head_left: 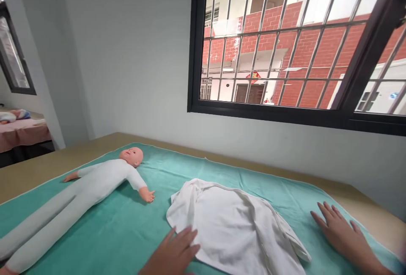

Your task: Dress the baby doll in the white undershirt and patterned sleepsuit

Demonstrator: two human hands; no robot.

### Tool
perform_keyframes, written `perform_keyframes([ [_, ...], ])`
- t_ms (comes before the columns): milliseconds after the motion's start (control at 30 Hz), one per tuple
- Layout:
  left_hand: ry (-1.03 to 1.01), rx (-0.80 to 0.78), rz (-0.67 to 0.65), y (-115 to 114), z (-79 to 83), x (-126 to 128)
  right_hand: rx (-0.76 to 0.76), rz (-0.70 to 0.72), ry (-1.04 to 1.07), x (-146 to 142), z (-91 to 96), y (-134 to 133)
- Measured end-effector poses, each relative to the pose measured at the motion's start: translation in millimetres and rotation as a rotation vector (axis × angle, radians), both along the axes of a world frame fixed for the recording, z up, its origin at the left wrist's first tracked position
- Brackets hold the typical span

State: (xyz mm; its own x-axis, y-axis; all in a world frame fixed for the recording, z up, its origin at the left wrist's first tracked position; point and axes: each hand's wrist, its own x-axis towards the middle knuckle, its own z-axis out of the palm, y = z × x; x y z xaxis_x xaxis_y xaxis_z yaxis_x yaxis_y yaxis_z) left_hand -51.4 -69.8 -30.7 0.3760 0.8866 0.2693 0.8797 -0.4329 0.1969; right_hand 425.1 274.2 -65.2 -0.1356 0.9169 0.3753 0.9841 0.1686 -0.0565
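A white cloth garment [228, 220] lies spread and wrinkled on a green towel [127, 232], with a fold running down its right side. My left hand [177, 249] is at its lower left edge, fingers stretched out, holding nothing. Whether the fingertips press on the cloth or hover just over it, I cannot tell. Off to the garment's right, my right hand [342, 232] is over the towel with its fingers spread and nothing in them. A baby doll [98, 177] in a white suit lies on its back at the left, arms out, head toward the wall.
The towel covers much of a tan table [104, 141] that stands against a grey wall [139, 63]. Above it is a black-framed window [285, 114] with metal bars. At far left, a pink-covered table [25, 133] holds another doll-like figure, partly cut off.
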Motion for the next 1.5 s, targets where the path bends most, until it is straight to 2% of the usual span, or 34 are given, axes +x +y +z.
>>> perform_keyframes([
  [67, 0.166, 0.172, 0.083, -4, -10.5, -25, 0.008, 0.126, 0.039, -29, 4.3, -20],
  [167, 0.312, 0.344, 0.101, -14, -26.1, -37, -0.033, 0.329, 0.103, -77, 12.9, -61],
  [233, 0.282, 0.328, 0.102, -19, -27.1, -35, -0.116, 0.455, 0.101, -105, 15.2, -91],
  [300, 0.206, 0.256, 0.154, -19, -19.9, -34, -0.195, 0.527, 0.074, -124, 12.7, -120],
  [400, 0.103, 0.163, 0.301, -8, -4.7, -38, -0.184, 0.506, 0.081, -137, 2.6, -152],
  [467, 0.06, 0.136, 0.338, 5, 1.2, -41, -0.147, 0.46, 0.109, -137, -3.9, -165],
  [533, 0.013, 0.132, 0.33, 16, 2.1, -43, -0.175, 0.443, 0.114, -134, -6.0, -173],
  [633, -0.01, 0.163, 0.293, 28, -2.9, -45, -0.276, 0.445, 0.105, -131, 1.9, -184],
  [767, -0.03, 0.193, 0.228, 30, -9.2, -49, -0.354, 0.411, 0.134, -138, 20.7, -197],
  [867, -0.128, 0.165, 0.179, 28, -7.9, -52, -0.376, 0.408, 0.152, -144, 25.9, -202],
  [933, -0.183, 0.124, 0.184, 27, -5.0, -52, -0.351, 0.399, 0.18, -145, 24.3, -203],
  [1033, -0.194, 0.092, 0.222, 29, -2.7, -49, -0.232, 0.358, 0.252, -143, 21.6, -202],
  [1167, -0.141, 0.137, 0.199, 34, -8.9, -48, -0.112, 0.305, 0.342, -141, 27.1, -204],
  [1333, -0.105, 0.198, 0.149, 33, -18.3, -57, -0.196, 0.292, 0.414, -145, 34.8, -212],
  [1433, -0.071, 0.178, 0.129, 34, -18.6, -58, -0.237, 0.349, 0.436, -150, 34.4, -218],
  [1500, -0.067, 0.137, 0.16, 35, -17.6, -56, -0.243, 0.381, 0.432, -152, 33.6, -221],
])
